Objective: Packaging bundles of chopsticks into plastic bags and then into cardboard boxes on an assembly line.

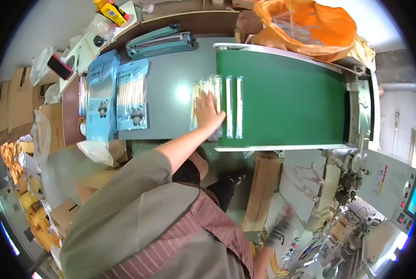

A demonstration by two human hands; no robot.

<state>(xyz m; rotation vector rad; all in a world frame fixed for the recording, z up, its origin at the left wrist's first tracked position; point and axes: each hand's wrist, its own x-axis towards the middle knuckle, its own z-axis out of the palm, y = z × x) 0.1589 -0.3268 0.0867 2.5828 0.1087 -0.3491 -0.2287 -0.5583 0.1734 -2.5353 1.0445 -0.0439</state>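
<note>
My left hand [209, 113] lies flat with fingers stretched over a row of plastic-wrapped chopsticks [195, 104], where the grey tabletop meets the green conveyor belt [287, 100]. Two more wrapped chopsticks packs [229, 107] [239, 107] lie upright on the belt just right of this hand. Low on the right, my right hand [282, 225] is smeared by motion beside the machinery, and something dark shows around it. Left on the table rests a blue panda-printed bag [132, 95] filled with chopsticks, next to a stack of flat blue bags [102, 95].
A teal bag sealer [161, 43] stands at the table's back. Behind the belt sits an orange sack [310, 28]. Machinery [352, 223] with a control panel [405, 204] fills the lower right. Cardboard boxes [19, 100] pile up at far left; a long carton [262, 190] stands below the belt.
</note>
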